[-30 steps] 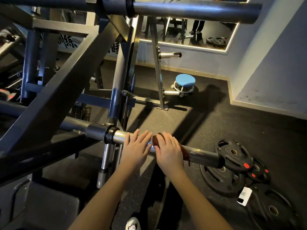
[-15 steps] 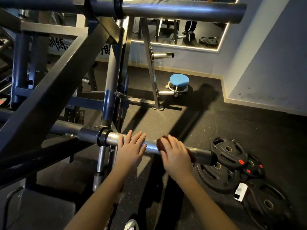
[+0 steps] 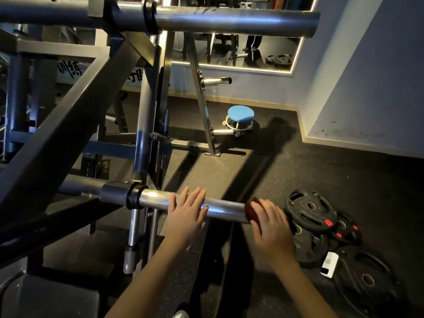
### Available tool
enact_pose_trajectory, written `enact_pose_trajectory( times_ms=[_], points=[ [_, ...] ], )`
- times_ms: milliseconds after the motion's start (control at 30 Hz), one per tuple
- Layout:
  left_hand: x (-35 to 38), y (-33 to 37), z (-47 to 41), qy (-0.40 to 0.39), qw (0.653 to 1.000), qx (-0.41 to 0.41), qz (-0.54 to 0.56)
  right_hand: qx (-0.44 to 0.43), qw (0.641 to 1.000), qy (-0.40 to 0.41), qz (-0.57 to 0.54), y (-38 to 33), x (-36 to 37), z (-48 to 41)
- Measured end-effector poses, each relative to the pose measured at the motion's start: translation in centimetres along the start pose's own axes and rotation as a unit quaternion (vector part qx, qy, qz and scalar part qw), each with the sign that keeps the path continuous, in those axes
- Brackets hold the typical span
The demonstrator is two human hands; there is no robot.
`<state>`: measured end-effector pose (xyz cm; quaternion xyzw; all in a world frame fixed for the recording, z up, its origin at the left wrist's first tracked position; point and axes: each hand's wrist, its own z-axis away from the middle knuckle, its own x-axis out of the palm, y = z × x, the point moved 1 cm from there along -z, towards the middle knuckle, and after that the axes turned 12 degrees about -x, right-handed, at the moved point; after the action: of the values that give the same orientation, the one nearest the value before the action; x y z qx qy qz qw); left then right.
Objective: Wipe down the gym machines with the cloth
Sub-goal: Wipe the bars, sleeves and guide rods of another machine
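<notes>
**A:** Where is the cloth?

**B:** The dark red cloth (image 3: 251, 211) is bunched under the person's right hand (image 3: 270, 228). It sits at the free end of the lower polished steel bar (image 3: 224, 208) of the grey painted machine frame (image 3: 68, 125), just beside the black iron weight plates (image 3: 309, 210) lying on the speckled rubber floor (image 3: 275, 175).

**A:** How does that hand hold it?

**B:** Its fingers curve over the wad and press it onto the tube. The hand is blurred, so it cannot be told whether the thumb wraps underneath. Draping the cloth round the metal would let one pass clean the top and sides together.

**A:** And the other hand?

**B:** The left hand (image 3: 187, 214) lies flat on the same bar, nearer the black collar (image 3: 133, 196). Its fingers are straight and slightly spread, holding nothing. It looks like a brace that steadies the person leaning in.

**A:** What comes after this bar?

**B:** Likely the upper steel bar (image 3: 229, 19) overhead, though that is only a guess.
</notes>
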<state>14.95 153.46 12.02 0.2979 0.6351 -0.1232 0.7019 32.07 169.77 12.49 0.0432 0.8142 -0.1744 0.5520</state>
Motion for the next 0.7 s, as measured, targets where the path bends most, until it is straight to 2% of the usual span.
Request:
enact_pose_trajectory(
  times_ms=[67,133,233,300,433,500,567,700],
  points=[
    [0.2,-0.1,0.0,-0.003,1.000,0.004,-0.001,0.039,0.999,0.017,0.006,0.7,0.2,0.7],
    [0.2,-0.1,-0.1,-0.001,1.000,0.002,-0.004,0.055,0.998,0.000,-0.019,-1.7,0.5,-1.8],
    [0.0,0.3,0.1,-0.001,1.000,-0.004,-0.019,0.004,0.997,-0.070,-0.042,-5.7,1.5,-5.4],
    [-0.2,0.3,0.2,-0.006,1.000,-0.003,-0.023,-0.009,0.994,-0.096,-0.055,-5.3,1.0,-5.2],
    [-0.2,-0.1,0.1,-0.009,1.000,0.008,-0.010,0.017,0.999,0.024,-0.016,0.4,-0.1,-0.4],
    [0.0,-0.2,0.0,-0.006,1.000,0.011,-0.008,0.053,0.998,0.033,-0.017,0.6,0.2,-0.4],
    [0.1,-0.1,0.0,-0.005,1.000,0.010,-0.014,0.061,0.997,0.023,-0.034,-1.7,0.8,-2.9],
    [-0.2,0.1,0.2,-0.005,1.000,0.005,-0.015,0.005,0.996,-0.066,-0.063,-3.9,1.0,-5.5]
  ],
)
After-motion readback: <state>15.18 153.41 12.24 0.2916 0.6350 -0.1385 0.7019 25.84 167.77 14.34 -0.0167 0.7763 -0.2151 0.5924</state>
